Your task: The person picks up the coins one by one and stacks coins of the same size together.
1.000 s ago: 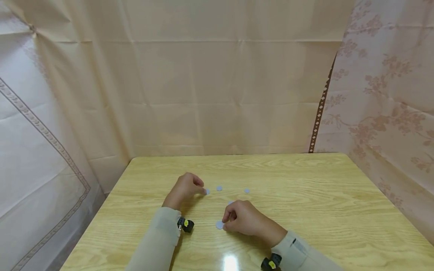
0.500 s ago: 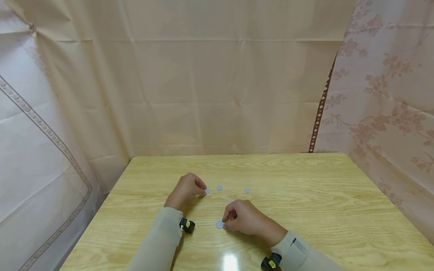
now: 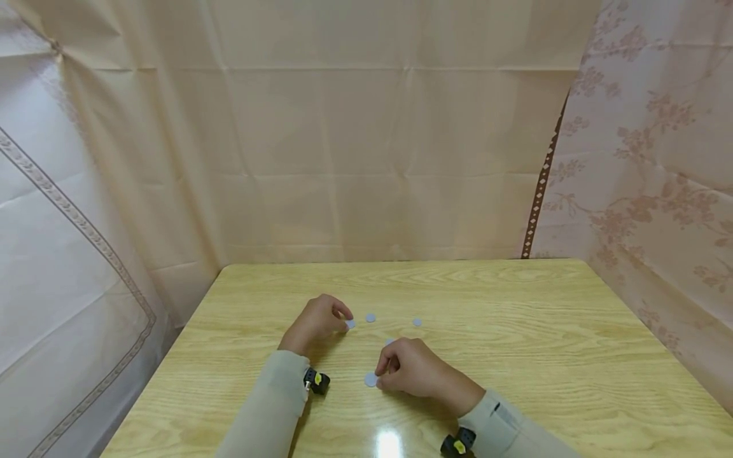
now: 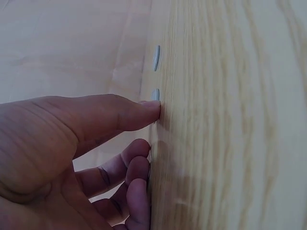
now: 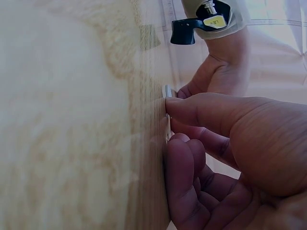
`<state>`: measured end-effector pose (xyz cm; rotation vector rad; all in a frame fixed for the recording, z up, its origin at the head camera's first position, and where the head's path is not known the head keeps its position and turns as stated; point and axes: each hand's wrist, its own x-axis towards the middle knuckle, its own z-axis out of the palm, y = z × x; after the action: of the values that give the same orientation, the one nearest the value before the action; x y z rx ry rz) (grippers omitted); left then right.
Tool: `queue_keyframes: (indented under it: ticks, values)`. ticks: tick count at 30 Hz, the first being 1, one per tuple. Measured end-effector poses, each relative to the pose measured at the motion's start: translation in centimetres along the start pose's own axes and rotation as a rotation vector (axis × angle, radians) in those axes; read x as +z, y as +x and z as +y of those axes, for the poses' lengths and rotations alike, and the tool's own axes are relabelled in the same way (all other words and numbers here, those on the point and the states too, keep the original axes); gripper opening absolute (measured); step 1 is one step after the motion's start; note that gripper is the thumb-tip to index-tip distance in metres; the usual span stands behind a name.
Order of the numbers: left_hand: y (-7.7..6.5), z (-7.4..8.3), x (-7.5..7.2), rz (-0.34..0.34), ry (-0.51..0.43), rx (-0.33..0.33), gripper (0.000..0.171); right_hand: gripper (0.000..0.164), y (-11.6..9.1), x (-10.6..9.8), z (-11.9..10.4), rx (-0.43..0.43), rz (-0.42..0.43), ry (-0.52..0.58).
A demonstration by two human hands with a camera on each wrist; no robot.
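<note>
Several small, thin, pale round discs lie on the wooden table (image 3: 515, 356). My left hand (image 3: 317, 320) has its thumb and index finger at the edges of one pale disc (image 3: 351, 324); in the left wrist view the thumb tip overlaps this disc (image 4: 155, 94) and the other fingers curl near the tabletop. Nearer the front, my right hand (image 3: 420, 369) pinches a larger pale disc (image 3: 371, 380) at its right edge between thumb and index finger. In the right wrist view, the thumb covers part of that disc (image 5: 168, 91).
One pale disc (image 3: 370, 318) lies just right of the left fingertips, and another (image 3: 417, 322) farther right. Behind the right knuckles a disc (image 3: 389, 342) is partly hidden. A beige curtain (image 3: 366, 159) hangs behind the table. Black cameras (image 3: 317, 381) sit on both wrists.
My left hand has shifted slightly right, its index finger reaching farther over the disc. The right hand and the discs look the same.
</note>
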<state>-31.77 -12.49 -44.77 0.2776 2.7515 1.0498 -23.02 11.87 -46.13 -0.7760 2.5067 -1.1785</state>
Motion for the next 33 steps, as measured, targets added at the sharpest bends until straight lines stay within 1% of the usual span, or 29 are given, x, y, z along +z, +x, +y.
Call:
queue_keyframes:
  ticks: [4, 8, 14, 19, 22, 33]
  values:
    - [0.14, -0.09, 0.06, 0.008, 0.004, 0.004, 0.014, 0.006, -0.02, -0.04, -0.11, 0.003, -0.001, 0.007]
    - [0.21, -0.14, 0.09, 0.014, 0.003, 0.022, 0.015, 0.006, -0.05, -0.04, -0.17, 0.006, -0.002, 0.013]
    - [0.2, -0.16, 0.11, 0.006, -0.041, 0.051, 0.016, 0.006, -0.09, 0.02, -0.09, 0.009, -0.001, 0.022]
    - [0.28, -0.28, 0.07, -0.001, -0.002, 0.086, 0.015, 0.006, -0.06, 0.06, -0.01, 0.008, -0.002, 0.023]
    - [0.3, -0.41, 0.0, -0.006, 0.004, 0.092, 0.014, 0.007, -0.05, 0.04, -0.06, 0.004, 0.002, 0.016]
    - [0.17, -0.89, -0.49, -0.009, -0.089, 0.087, 0.012, 0.007, -0.06, 0.1, 0.01, 0.001, 0.001, 0.022]
